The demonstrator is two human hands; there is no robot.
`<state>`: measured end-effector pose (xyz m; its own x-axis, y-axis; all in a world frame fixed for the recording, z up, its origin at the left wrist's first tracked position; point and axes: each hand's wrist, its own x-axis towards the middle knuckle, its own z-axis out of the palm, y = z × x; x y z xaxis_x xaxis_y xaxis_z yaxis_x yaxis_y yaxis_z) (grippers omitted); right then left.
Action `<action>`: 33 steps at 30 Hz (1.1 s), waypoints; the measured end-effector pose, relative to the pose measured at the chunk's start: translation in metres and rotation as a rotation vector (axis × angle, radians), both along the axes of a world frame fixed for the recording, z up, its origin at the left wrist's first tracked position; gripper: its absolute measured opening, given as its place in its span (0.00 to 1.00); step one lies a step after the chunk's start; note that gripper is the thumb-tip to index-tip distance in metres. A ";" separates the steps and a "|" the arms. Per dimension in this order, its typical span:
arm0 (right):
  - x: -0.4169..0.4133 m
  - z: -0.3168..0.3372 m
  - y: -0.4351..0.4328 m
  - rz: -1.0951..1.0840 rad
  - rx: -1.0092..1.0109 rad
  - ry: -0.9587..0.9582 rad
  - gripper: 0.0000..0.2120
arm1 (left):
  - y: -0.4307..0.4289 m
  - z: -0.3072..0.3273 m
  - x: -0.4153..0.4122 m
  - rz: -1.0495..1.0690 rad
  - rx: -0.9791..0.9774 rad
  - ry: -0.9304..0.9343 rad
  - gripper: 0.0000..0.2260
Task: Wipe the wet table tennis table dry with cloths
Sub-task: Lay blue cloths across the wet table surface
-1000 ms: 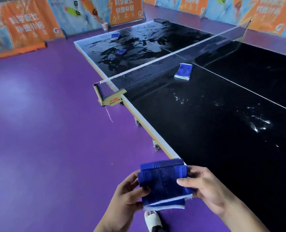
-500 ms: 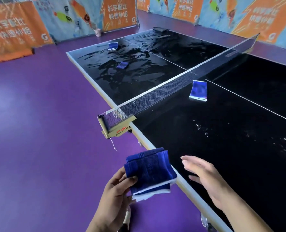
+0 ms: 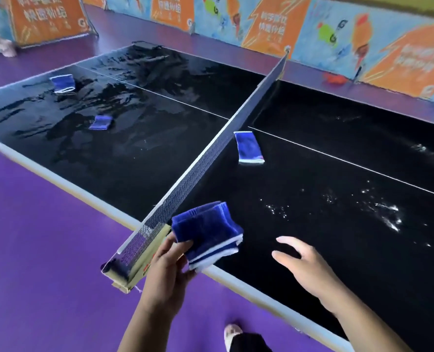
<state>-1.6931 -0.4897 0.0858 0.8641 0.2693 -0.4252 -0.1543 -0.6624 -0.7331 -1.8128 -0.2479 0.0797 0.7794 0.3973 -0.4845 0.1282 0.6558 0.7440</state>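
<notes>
My left hand (image 3: 169, 269) grips a folded blue cloth (image 3: 208, 231) with a white edge, held above the near edge of the black table tennis table (image 3: 325, 250), beside the net post. My right hand (image 3: 303, 266) hovers over the table with fingers spread, holding nothing. Water drops glisten on the right half (image 3: 378, 212). The left half (image 3: 124, 102) beyond the net (image 3: 211, 153) carries large wet sheets. Three more blue cloths lie on the table: one next to the net (image 3: 249, 147) and two on the left half, one near the middle (image 3: 101, 122), one at the far corner (image 3: 63, 83).
The net clamp (image 3: 132, 265) juts out over the purple floor (image 3: 40, 250) by my left hand. Orange and blue barrier boards (image 3: 274, 24) ring the court behind the table. A shoe (image 3: 232, 332) shows at the bottom edge.
My right hand let go of the folded cloth and moved out over the table. My left hand alone now carries it. I have walked closer to the net post.
</notes>
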 end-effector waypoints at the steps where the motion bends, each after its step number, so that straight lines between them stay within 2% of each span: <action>1: 0.005 -0.006 0.005 -0.016 0.000 0.024 0.19 | 0.007 -0.001 0.009 -0.012 -0.011 -0.007 0.12; 7: 0.087 -0.058 0.036 -0.100 0.019 0.090 0.18 | 0.043 -0.011 0.068 -0.054 -0.007 0.056 0.15; 12: 0.198 -0.088 0.076 -0.173 0.020 0.088 0.22 | 0.063 -0.008 0.135 -0.132 0.026 0.145 0.17; 20: 0.405 -0.140 0.162 -0.144 -0.192 -0.085 0.29 | 0.094 -0.013 0.225 -0.133 0.015 0.184 0.21; 23: 0.462 -0.157 0.191 -0.138 -0.280 -0.095 0.29 | 0.099 -0.020 0.246 -0.134 -0.020 0.187 0.24; 27: 0.516 -0.178 0.217 -0.225 -0.344 -0.056 0.29 | 0.106 -0.028 0.264 -0.118 -0.077 0.203 0.23; 33: 0.547 -0.204 0.233 -0.323 -0.498 -0.023 0.31 | 0.119 -0.046 0.274 -0.115 -0.097 0.229 0.23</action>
<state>-1.1466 -0.2571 -0.1179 0.8796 -0.2359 -0.4132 -0.3930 -0.8498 -0.3514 -1.5388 -0.1293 0.0338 0.6827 0.2557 -0.6845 0.3636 0.6937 0.6218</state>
